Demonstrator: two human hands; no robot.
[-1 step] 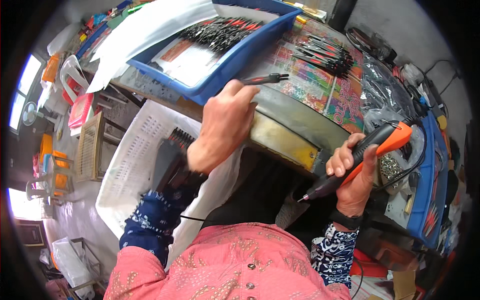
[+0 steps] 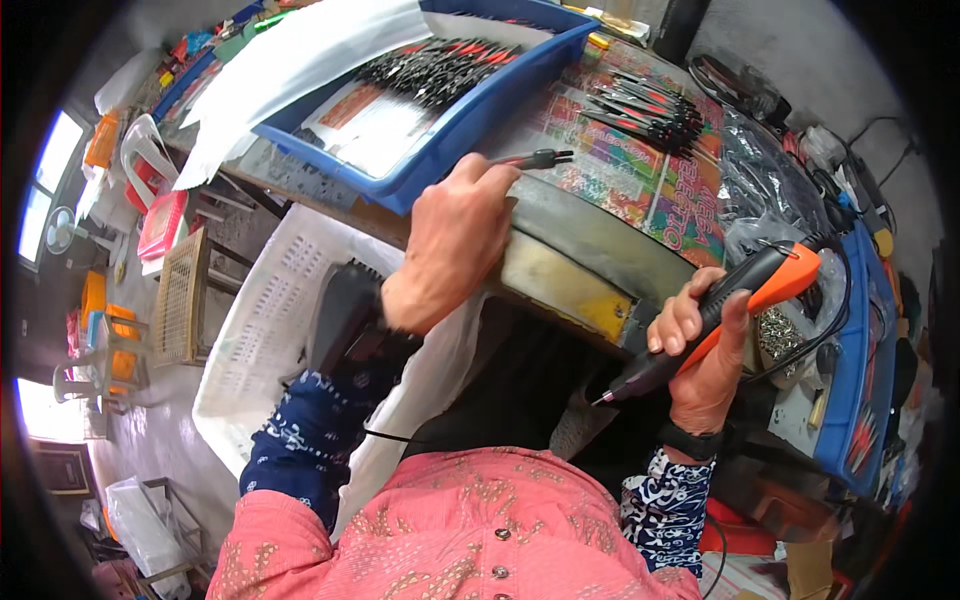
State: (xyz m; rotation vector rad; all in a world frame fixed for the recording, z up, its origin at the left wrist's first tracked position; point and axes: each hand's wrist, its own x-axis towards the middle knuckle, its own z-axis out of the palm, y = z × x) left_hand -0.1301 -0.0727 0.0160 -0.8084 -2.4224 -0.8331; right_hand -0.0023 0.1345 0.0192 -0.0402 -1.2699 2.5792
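Observation:
My left hand [image 2: 462,235] is closed, back of the hand up, over the near edge of the bench. From its fingers sticks a slim black-and-red piece with a forked black end [image 2: 540,159]; the rest is hidden in the hand. My right hand [image 2: 702,345], at the right below the bench edge, is wrapped round a black-and-orange electric screwdriver [image 2: 740,297]. The screwdriver's bit points down and left, touching nothing. Just beyond my left hand stands a blue tray [image 2: 400,180] bearing a heap of black-and-red pieces [image 2: 440,70]. A bundle of similar pieces [image 2: 650,108] lies farther right.
White paper [image 2: 290,75] drapes over the tray's left side. Under my left forearm is a white slatted basket [image 2: 265,300]. At the right are clear plastic bags [image 2: 765,180], a heap of small screws [image 2: 778,333], a blue bin [image 2: 850,400] and a cable.
My left hand and the piece in it have shifted very slightly up and left. My right hand and the screwdriver have hardly moved.

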